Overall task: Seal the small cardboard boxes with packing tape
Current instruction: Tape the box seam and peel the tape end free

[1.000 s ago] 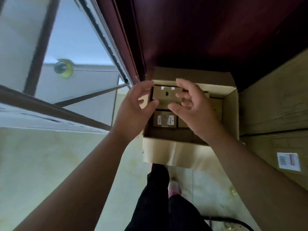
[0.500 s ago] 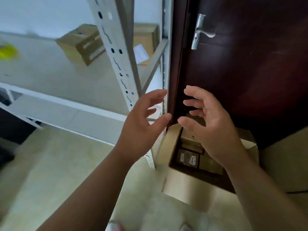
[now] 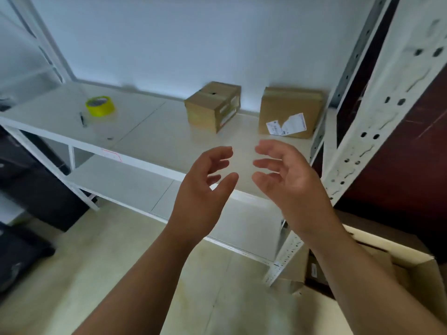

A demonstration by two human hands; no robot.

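Observation:
My left hand [image 3: 205, 184] and my right hand [image 3: 285, 177] hover side by side, palms facing each other, fingers relaxed and holding nothing, in front of a white shelf [image 3: 145, 136]. On the shelf beyond them stand two small cardboard boxes: one [image 3: 212, 106] turned at an angle, and a larger one [image 3: 289, 112] with a white label to its right. A yellow roll of packing tape [image 3: 100, 106] lies at the shelf's left, with a pen [image 3: 82, 119] beside it.
A big open carton [image 3: 387, 274] with small boxes inside sits on the floor at the lower right, next to the perforated rack post [image 3: 377, 131] and a dark red door [image 3: 411, 153]. Dark objects [image 3: 29, 184] stand at the left.
My hands let go of the small box in the carton and rose empty. The view swung up and left from the carton to the shelf.

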